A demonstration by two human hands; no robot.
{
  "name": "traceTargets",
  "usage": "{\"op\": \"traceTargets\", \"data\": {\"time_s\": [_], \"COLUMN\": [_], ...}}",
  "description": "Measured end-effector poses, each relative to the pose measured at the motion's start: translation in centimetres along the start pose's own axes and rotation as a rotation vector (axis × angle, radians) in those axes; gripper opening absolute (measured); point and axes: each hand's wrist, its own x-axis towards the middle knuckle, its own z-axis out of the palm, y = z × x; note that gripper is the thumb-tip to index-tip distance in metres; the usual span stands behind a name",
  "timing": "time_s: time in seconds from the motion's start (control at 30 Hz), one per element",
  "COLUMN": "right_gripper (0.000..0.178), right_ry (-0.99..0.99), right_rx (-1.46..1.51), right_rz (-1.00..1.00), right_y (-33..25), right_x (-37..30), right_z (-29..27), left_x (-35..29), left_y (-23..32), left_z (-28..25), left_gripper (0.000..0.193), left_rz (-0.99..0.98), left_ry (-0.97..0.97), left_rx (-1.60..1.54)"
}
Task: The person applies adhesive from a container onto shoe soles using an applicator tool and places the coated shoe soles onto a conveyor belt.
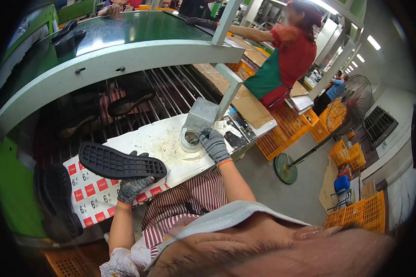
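Note:
A black shoe sole (120,161) with a grid of square hollows lies across my left hand (136,187), which wears a grey knit glove. The thumb is at its near edge and fingertips show past its far edge. My right hand (214,144), in a grey glove with an orange cuff, is at the mouth of a small whitish pot (189,140). Its fingers are bent together over the rim; what they hold, if anything, is hidden. A grey metal plate (202,113) stands tilted behind the pot. Underneath is a white board (157,134), smeared with dried residue and partly covered with red-and-white printed sheets.
More black soles (57,201) are stacked at the left. Dark shoe pieces (129,102) rest on metal rollers (171,92) beyond the board. A pale metal frame (124,57) arches over them, before a green belt (120,30). A co-worker (291,60), orange crates (282,136) and a fan (349,104) are to the right.

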Motion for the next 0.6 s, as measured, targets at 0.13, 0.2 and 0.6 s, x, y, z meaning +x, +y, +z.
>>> {"op": "traceTargets", "data": {"time_s": [0.13, 0.2, 0.6], "right_gripper": [0.022, 0.022, 0.023], "right_ry": [0.055, -0.022, 0.004], "right_rx": [0.109, 0.021, 0.109], "right_rz": [-0.064, 0.000, 0.049], "right_y": [-0.4, 0.2, -0.8], "right_x": [0.2, 0.1, 0.5], "right_z": [2.0, 1.2, 1.4], "left_x": [-0.3, 0.0, -0.3], "left_y": [-2.0, -2.3, 0.5], "left_z": [-1.3, -1.0, 0.0], "left_gripper": [0.094, 0.094, 0.085], "left_rz": [0.199, 0.169, 0.111], "left_ry": [-0.063, -0.023, 0.134], "left_rx": [0.911, 0.703, 0.245]}}
